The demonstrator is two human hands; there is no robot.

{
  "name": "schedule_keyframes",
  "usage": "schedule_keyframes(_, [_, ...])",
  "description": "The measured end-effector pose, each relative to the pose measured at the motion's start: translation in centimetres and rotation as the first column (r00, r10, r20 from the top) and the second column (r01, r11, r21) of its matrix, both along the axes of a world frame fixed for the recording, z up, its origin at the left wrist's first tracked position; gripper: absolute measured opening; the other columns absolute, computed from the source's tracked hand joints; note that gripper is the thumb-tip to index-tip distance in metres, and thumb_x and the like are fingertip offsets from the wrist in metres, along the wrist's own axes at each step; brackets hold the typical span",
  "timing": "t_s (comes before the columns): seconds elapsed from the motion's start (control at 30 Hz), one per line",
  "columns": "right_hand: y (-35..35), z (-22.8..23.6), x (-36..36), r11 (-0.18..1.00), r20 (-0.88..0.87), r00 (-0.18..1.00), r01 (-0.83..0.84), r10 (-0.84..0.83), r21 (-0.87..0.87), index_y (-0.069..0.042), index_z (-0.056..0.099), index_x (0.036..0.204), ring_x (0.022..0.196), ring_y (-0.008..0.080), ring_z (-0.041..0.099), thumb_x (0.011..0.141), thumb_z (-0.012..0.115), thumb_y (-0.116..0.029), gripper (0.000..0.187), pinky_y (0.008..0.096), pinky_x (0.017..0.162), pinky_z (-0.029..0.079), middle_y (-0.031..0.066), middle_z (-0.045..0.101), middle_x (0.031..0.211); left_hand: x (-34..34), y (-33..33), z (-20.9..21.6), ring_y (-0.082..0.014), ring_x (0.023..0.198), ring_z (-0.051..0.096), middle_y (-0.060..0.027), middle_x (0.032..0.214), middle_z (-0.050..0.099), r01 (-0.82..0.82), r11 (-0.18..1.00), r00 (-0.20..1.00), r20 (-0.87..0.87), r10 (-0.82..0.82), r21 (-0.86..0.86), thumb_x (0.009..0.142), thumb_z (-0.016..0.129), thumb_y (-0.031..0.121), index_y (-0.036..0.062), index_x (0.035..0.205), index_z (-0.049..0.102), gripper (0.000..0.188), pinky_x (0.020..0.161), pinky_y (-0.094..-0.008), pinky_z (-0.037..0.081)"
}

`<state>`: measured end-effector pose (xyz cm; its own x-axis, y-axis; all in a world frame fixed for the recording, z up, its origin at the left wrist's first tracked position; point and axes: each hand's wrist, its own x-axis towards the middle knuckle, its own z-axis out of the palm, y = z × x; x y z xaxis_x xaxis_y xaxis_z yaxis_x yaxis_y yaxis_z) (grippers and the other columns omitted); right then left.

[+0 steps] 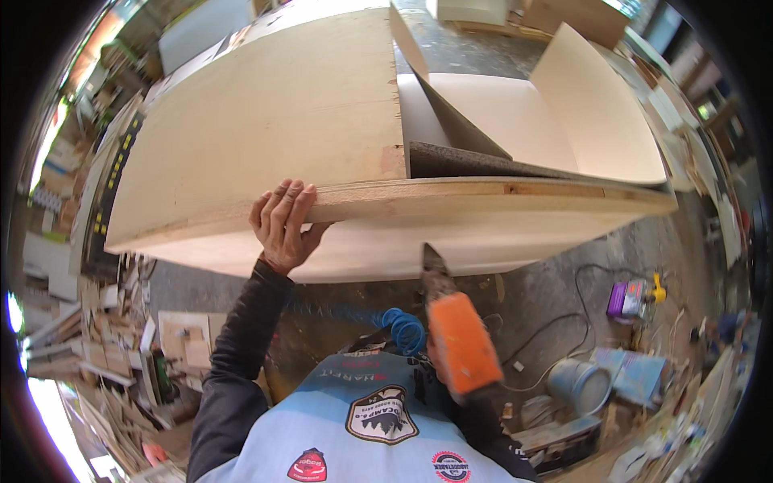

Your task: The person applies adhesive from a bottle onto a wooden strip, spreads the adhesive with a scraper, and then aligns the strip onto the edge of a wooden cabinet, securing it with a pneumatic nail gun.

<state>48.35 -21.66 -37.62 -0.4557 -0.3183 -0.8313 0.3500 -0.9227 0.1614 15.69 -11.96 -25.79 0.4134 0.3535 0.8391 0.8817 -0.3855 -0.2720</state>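
A large pale plywood cabinet lies across the upper middle, with a long front edge facing me. My left hand grips that edge left of centre, fingers over the top and thumb underneath. My right hand is mostly hidden behind an orange nail gun, which it holds. The gun's dark nose points up toward the cabinet's pale front face; whether it touches is unclear. A blue coiled air hose hangs beside the gun. Thin sheets with white faces curl up from the cabinet's open right part.
Wood offcuts are heaped along the left. At the right are a purple box, a blue-grey bucket and a dark cable on the floor. More boards and a white box stand at the far side.
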Motion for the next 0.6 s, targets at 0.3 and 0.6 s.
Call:
schedule_keyframes(0.3, [-4.8, -3.9, -8.9, -0.619, -0.392, 0.863, 0.125, -0.317, 0.775, 0.001, 0.066, 0.124, 0.092, 0.0234, 0.072, 0.091, 0.07, -0.018, 0.039, 0.0382, 0.08, 0.059, 0.0132, 0.072, 0.11, 0.7, 0.3, 0.9, -0.027, 0.123, 0.062, -0.0072, 0.126, 0.067, 0.064, 0.997, 0.996, 0.061, -0.062, -0.034, 0.085, 0.082, 0.039, 0.0105, 0.131, 0.067, 0.056, 0.108, -0.0477, 0.037])
schedule_keyframes(0.6, [-3.1, -1.6, -10.7, -0.724, -0.452, 0.826, 0.079, -0.337, 0.685, -0.006, 0.071, 0.112, 0.101, 0.0366, 0.068, 0.09, 0.073, -0.011, 0.022, 0.0462, 0.086, 0.055, 0.0122, 0.072, 0.11, 0.8, 0.3, 0.8, -0.0261, 0.121, 0.062, -0.0058, 0.125, 0.067, 0.047, 0.999, 0.998, 0.04, -0.046, -0.026, 0.088, 0.08, 0.042, 0.0108, 0.132, 0.067, 0.055, 0.107, -0.0467, 0.038])
